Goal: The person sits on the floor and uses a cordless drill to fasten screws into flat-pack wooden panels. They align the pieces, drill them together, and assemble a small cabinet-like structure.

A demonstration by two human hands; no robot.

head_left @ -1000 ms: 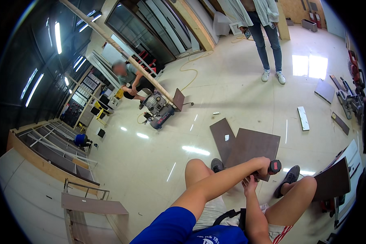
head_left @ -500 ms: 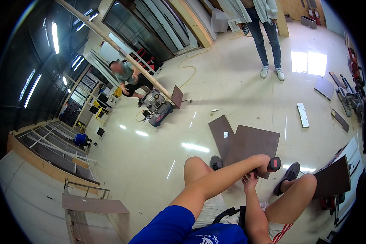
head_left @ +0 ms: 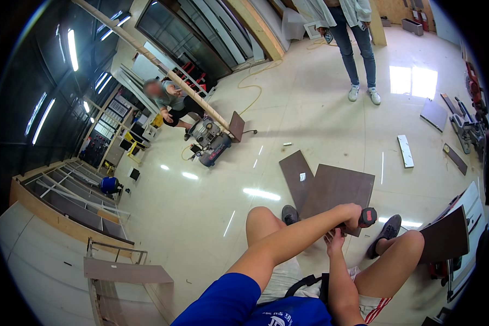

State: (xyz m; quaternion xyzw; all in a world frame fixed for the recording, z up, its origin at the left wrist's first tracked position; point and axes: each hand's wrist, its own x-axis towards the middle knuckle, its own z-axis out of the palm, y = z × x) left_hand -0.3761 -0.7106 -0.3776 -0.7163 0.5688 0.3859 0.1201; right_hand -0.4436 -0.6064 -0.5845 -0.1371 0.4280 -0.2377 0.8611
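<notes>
Hands of the co-worker (head_left: 171, 100) have parted; the left hand (head_left: 353, 215) grasps a tool (head_left: 368, 217) (its end juts right), nearer the board (head_left: 339, 189), which lies just ahead; the right hand (head_left: 334, 239) bends close below, its grip unclear.

Tube lights (head_left: 72, 50) are glowing far left of the hands (head_left: 335, 239), white streaks (head_left: 261, 193) are gleaming on the glossy floor (head_left: 201, 233) nearer them, a rectangular glare (head_left: 413, 82) is shining ahead rightward, and fisheye edges are bending into black.
</notes>
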